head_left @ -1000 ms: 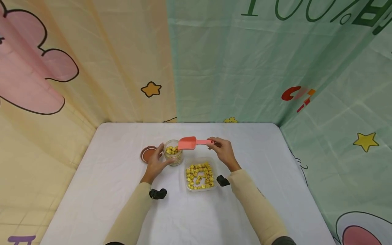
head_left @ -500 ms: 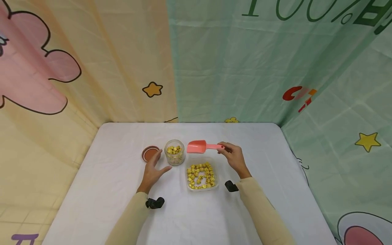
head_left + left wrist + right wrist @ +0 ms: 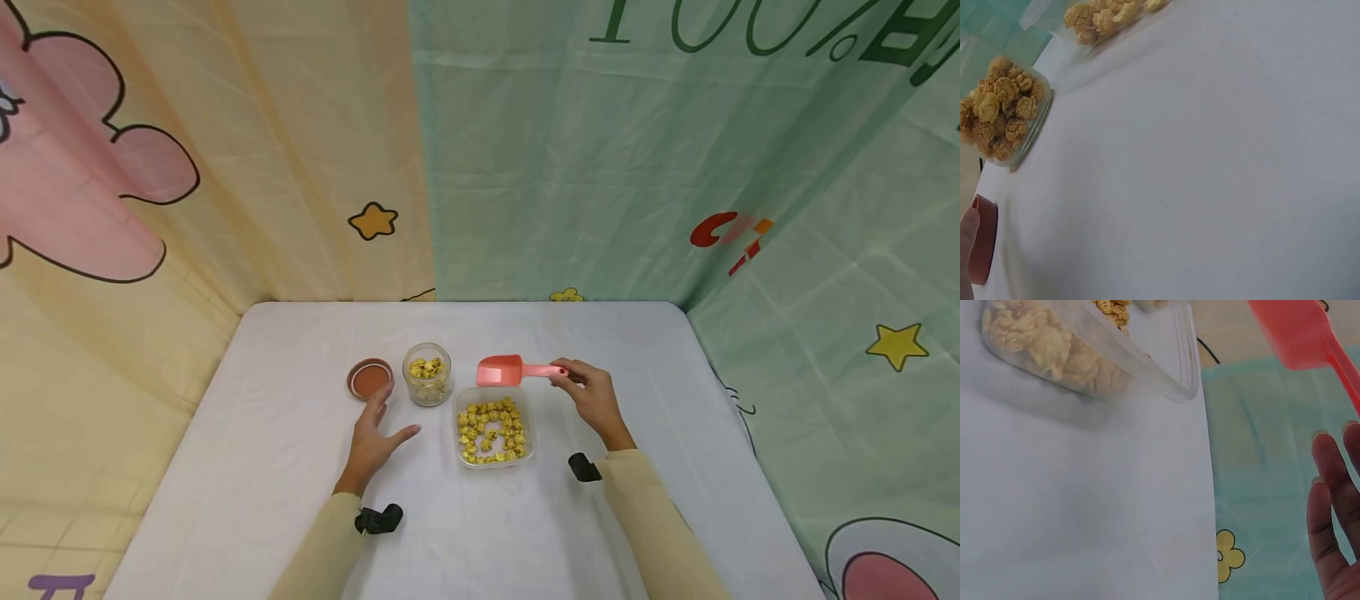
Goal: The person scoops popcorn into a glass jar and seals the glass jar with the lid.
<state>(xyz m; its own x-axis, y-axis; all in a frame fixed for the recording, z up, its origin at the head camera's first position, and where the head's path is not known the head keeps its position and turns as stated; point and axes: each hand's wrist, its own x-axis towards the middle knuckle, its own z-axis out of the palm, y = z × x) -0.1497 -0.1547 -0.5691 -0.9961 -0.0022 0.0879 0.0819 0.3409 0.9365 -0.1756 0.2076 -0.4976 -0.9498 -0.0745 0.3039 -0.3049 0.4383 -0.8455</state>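
My right hand (image 3: 597, 402) pinches the end of the handle of a pink scoop (image 3: 500, 371), held in the air just behind the popcorn box. The scoop's bowl looks bare in the head view. A clear plastic box (image 3: 457, 446) holds yellow popcorn (image 3: 512, 425), with a gap in the middle. To its left stands an open glass jar (image 3: 428, 398), part filled with popcorn. My left hand (image 3: 367, 446) holds nothing; its thumb and fingers are spread, the fingertips at the near edge of a reddish-brown lid (image 3: 371, 379). Whether they touch the lid I cannot tell.
A white cloth covers the table (image 3: 300, 433). Behind it and to both sides hang printed curtains (image 3: 555, 167), close to the table's far edge. The lid lies just left of the jar, and the plastic box sits near the jar's right front.
My left hand has let go of the jar and drawn back toward the lid. The scoop, in my right hand, has moved right from above the jar to behind the box.
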